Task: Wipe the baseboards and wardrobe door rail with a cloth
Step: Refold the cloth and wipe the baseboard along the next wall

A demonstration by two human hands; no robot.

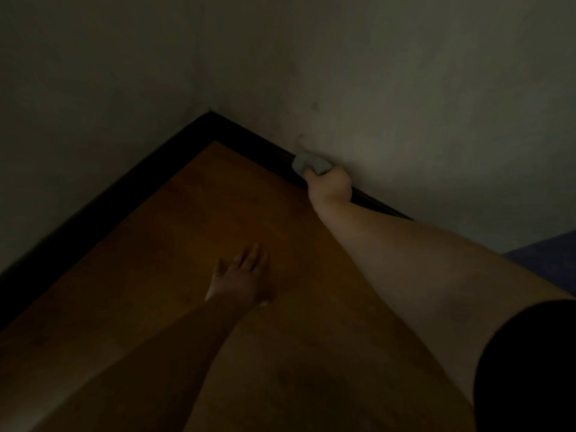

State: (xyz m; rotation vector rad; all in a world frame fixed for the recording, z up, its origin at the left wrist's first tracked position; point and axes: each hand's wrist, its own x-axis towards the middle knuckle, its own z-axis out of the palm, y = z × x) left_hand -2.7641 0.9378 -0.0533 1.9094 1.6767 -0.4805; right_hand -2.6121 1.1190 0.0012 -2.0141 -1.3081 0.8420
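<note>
Our black sleeve (pixel 526 366) fills the near corner. Our right hand (pixel 328 187) grips the grey cloth (pixel 310 163) against the dark baseboard (pixel 249 134); our left hand (pixel 241 277) lies spread on the wooden floor (pixel 174 219) below pale walls (pixel 436 88).

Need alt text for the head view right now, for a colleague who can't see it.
A right hand presses a bunched pale cloth against the dark baseboard near a dim room corner. The left hand rests flat on the wooden floor.
</note>
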